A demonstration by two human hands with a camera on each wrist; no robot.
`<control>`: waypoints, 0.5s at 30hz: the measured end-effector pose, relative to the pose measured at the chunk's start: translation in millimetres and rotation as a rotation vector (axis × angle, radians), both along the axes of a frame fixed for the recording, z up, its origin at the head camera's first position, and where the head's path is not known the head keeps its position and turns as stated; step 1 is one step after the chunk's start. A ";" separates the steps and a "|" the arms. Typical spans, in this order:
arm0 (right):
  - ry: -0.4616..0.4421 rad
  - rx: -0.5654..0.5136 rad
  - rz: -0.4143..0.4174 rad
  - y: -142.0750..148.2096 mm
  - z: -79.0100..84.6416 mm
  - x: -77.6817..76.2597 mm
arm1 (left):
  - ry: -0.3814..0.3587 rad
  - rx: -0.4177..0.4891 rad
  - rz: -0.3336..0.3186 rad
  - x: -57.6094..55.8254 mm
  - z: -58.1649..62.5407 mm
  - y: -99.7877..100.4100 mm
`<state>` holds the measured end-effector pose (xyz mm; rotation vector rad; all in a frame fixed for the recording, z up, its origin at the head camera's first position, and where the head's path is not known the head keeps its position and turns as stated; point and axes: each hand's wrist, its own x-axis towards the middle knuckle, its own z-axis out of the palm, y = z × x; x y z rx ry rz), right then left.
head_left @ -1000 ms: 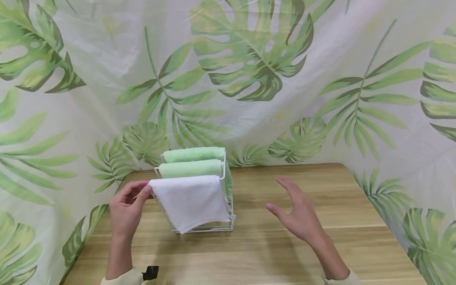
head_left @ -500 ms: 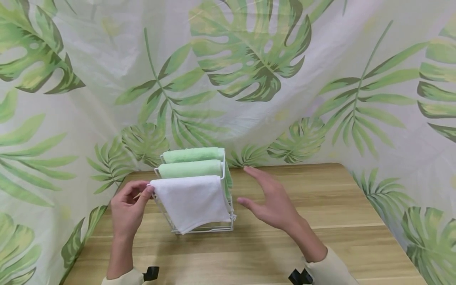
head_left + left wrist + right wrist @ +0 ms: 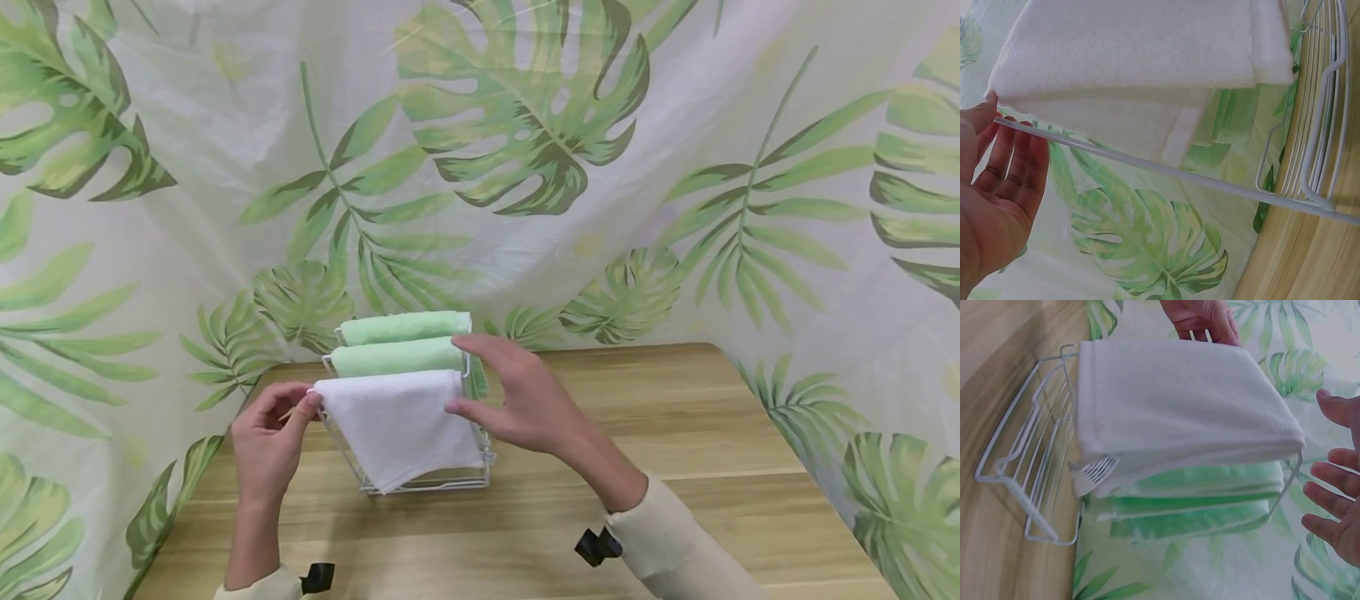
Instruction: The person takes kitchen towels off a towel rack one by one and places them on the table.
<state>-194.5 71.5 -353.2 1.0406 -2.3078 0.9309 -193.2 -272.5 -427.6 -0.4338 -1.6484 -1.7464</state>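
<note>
A white towel (image 3: 397,425) hangs over the front bar of a white wire rack (image 3: 457,483). Behind it, a pale green towel (image 3: 397,358) and another green towel (image 3: 397,327) drape over the farther bars. My left hand (image 3: 272,437) pinches the white towel's top left corner at the bar; the left wrist view shows its thumb on the cloth and the other fingers beneath. At the rack's right side is my right hand (image 3: 525,404), thumb and fingers spread apart. In the right wrist view a gap separates that hand (image 3: 1338,487) from the towel's top edge.
The rack stands left of centre on a wooden table (image 3: 675,417). Behind the table hangs a leaf-patterned curtain (image 3: 525,275). A striped tag (image 3: 1099,472) sticks out at the white towel's lower corner.
My right hand has moved left from the table's right side to the rack's right end, fingers still spread. My left hand keeps its pinch at the towel's corner.
</note>
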 end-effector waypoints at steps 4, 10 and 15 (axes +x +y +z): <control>-0.005 0.012 0.059 -12.9 6.5 -4.2 | 0.026 0.011 -0.037 0.7 -0.2 -1.0; -0.004 0.033 0.113 -26.8 10.3 -9.9 | -0.054 -0.053 0.045 4.5 2.9 -1.4; -0.002 0.068 0.163 -35.6 14.8 -15.7 | -0.061 -0.080 0.069 5.5 5.3 -0.8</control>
